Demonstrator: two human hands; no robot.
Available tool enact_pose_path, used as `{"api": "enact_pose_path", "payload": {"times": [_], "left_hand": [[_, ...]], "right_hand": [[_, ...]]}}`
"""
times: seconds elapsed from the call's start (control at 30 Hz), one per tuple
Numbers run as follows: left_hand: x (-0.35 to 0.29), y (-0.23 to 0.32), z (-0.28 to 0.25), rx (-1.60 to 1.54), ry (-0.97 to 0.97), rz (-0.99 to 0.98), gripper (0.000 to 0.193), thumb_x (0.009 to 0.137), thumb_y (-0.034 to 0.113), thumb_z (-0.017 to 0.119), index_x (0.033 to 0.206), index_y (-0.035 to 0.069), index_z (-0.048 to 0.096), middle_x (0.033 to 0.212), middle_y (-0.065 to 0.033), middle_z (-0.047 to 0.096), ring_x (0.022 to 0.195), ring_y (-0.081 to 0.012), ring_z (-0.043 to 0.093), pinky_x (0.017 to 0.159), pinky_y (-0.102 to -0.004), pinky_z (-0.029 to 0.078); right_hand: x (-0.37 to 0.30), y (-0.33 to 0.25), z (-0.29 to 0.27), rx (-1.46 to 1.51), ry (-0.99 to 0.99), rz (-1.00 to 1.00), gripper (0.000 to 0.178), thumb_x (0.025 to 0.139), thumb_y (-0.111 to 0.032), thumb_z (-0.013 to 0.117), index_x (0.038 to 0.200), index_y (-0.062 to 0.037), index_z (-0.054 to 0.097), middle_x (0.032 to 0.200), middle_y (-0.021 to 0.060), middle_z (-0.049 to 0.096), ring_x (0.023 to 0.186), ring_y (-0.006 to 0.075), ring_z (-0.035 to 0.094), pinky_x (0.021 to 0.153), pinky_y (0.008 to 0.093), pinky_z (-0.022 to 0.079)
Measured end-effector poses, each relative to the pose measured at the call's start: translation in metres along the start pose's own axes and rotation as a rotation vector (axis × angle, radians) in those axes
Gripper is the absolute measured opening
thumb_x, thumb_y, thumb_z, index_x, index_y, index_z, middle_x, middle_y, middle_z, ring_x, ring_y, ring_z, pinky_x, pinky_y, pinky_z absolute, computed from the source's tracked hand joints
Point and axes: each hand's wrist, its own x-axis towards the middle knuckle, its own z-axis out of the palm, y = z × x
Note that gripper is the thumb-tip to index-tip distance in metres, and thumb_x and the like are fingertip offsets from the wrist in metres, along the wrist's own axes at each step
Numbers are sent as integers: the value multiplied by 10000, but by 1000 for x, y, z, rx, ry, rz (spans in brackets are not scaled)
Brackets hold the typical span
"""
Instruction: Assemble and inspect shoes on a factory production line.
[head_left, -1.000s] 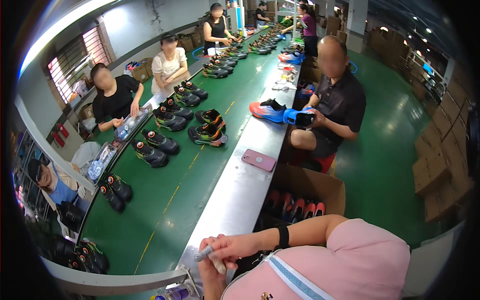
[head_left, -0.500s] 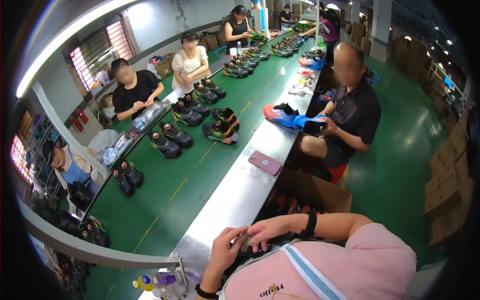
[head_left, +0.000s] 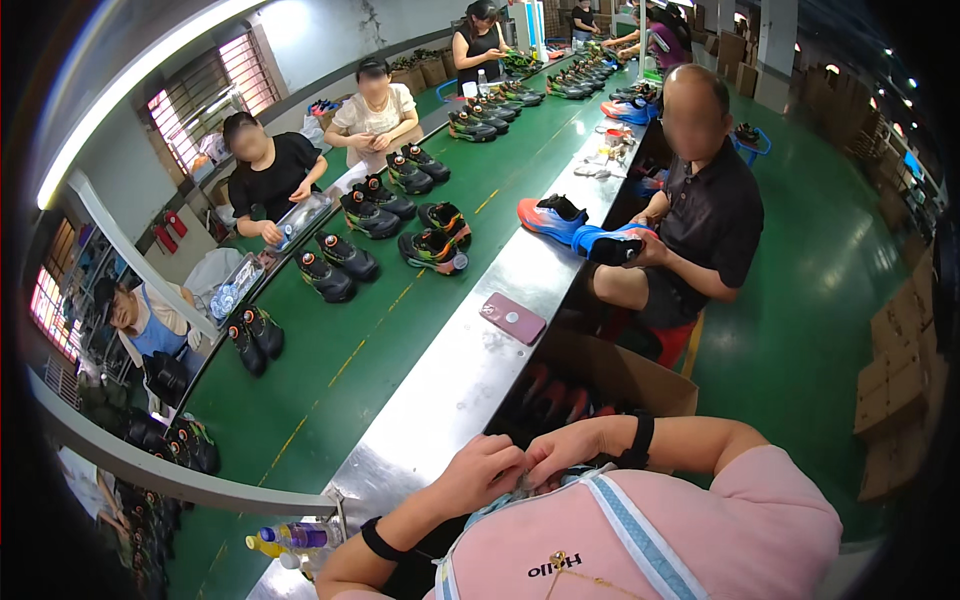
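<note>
Close in front of my chest, my left hand and my right hand meet with fingers bent and pinched. Between the fingertips is a small greyish, partly see-through piece, mostly covered, whose kind I cannot make out. Both hands are just off the metal bench edge, by the light blue and white trim on my pink clothing. Below the bench, beyond my right hand, stands an open cardboard box with dark and red shoes. A mauve phone lies flat on the bench.
Pairs of black shoes stand along the green conveyor belt. At right, a seated co-worker holds a blue and orange shoe. Bottles stand lower left beside a grey metal frame. Cartons line the right side.
My hands have drawn together and closer to my body, hiding more of the small piece. Across the belt, a co-worker in black now reaches into a tray. The seated co-worker has tilted the shoe.
</note>
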Motion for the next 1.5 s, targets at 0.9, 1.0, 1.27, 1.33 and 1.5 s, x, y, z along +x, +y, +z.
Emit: {"api": "enact_pose_path", "payload": {"times": [0.9,1.0,1.27,1.33,1.5], "left_hand": [[35,7,26,58,245,-312,362,741,113,694,1074,47,570,926,-105,562,854,-273,553,741,-338,448],[38,9,25,321,530,-269,397,690,137,737,1042,56,573,976,-118,548,947,-300,514,812,-379,403],[62,15,8,318,1049,-145,370,715,99,732,1029,28,551,1007,-128,533,947,-271,518,821,-339,419],[54,10,13,300,950,-165,274,720,50,713,961,41,585,946,-108,549,875,-242,544,753,-315,442],[42,4,10,312,963,-199,217,704,13,704,899,36,610,856,-75,583,791,-214,568,685,-308,466]], "right_hand": [[-31,12,-23,344,-9,-255,445,828,-9,441,1260,-52,348,935,126,599,673,87,540,647,248,490],[-36,-6,-12,246,-15,-347,492,825,-6,451,1295,-52,314,923,132,592,646,98,539,628,249,490],[-44,-53,7,279,170,-638,847,810,43,457,1455,-205,-33,900,97,556,620,110,482,637,270,488],[-34,-55,15,275,182,-614,835,801,47,436,1458,-200,-17,877,90,539,614,95,452,636,267,485],[-11,-60,16,93,273,-544,814,767,32,422,1453,-150,22,831,85,509,576,87,440,592,263,486]]}}
